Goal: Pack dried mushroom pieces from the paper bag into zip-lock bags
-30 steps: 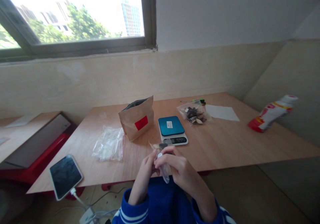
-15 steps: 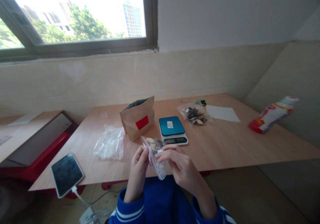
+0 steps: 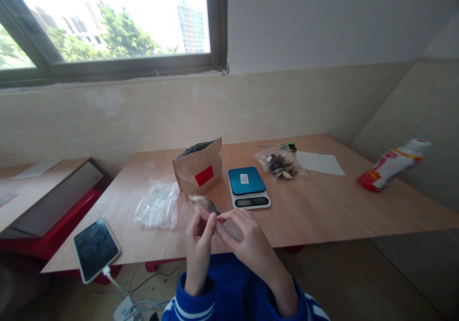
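Note:
Between my two hands is a clear zip bag [image 3: 201, 201] with a red strip along its mouth and pale and dark pieces inside. My left hand [image 3: 200, 237] pinches the strip from the left. On the other side, my right hand [image 3: 242, 230] closes its fingers on the same strip. Just beyond the hands lies a kitchen scale [image 3: 247, 180] with a blue plate and a white body; nothing rests on it. A brown paper pouch [image 3: 196, 173] with a red label stands upright, its top gaping.
Left of the pouch lies a pile of clear plastic bags [image 3: 158, 205]. A phone [image 3: 96, 249] on a cable lies at the table's left edge. Behind the scale are a bag of dark pieces [image 3: 281, 165] and white paper [image 3: 320, 163]. A red and white bottle [image 3: 392, 165] stands at the right.
The zip bag has turned and moved left, away from the scale's front. My right hand has shifted left and its fingers have come from the bag's side onto the strip.

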Action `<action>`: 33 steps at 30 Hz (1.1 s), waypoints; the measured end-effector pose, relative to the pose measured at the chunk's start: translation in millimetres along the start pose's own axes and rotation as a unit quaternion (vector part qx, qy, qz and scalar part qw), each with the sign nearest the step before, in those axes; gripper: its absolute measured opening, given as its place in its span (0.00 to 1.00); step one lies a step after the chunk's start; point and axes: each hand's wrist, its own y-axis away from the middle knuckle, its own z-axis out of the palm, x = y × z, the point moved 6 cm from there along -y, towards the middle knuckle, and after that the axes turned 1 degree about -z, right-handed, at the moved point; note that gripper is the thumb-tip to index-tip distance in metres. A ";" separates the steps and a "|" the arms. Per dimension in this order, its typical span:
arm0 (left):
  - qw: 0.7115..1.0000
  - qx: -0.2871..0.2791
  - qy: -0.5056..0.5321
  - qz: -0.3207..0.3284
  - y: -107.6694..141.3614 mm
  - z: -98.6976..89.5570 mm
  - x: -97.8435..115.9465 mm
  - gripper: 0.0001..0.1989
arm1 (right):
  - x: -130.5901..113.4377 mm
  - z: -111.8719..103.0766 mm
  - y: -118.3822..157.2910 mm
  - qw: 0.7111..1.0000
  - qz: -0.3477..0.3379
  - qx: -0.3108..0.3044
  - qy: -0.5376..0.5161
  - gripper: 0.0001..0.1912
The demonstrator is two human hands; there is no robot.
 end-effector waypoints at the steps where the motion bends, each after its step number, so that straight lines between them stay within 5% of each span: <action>1: 1.000 -0.003 -0.009 0.006 0.4 0.2 1.2 0.14 | 0.1 0.9 -0.8 1.000 -0.004 0.007 0.005 0.04; 15: 0.994 -0.089 -0.055 0.010 6.0 12.9 0.5 0.12 | 3.1 -17.0 1.1 0.984 -0.028 0.175 0.003 0.08; 21: 0.983 -0.160 -0.088 0.028 18.0 18.3 9.4 0.16 | 46.0 -51.1 17.5 0.929 0.120 0.349 -0.018 0.10; 26: 0.981 -0.188 -0.046 0.030 16.6 27.3 1.7 0.16 | 55.7 -69.9 22.9 0.903 0.169 0.378 -0.110 0.15; 30: 0.989 -0.129 0.066 0.040 2.7 23.4 -14.1 0.20 | 48.8 -69.3 21.0 0.887 0.177 0.385 -0.186 0.17; 33: 0.993 -0.075 0.081 -0.029 -4.6 18.3 -36.3 0.17 | 52.4 -59.0 17.6 0.877 0.198 0.353 -0.259 0.17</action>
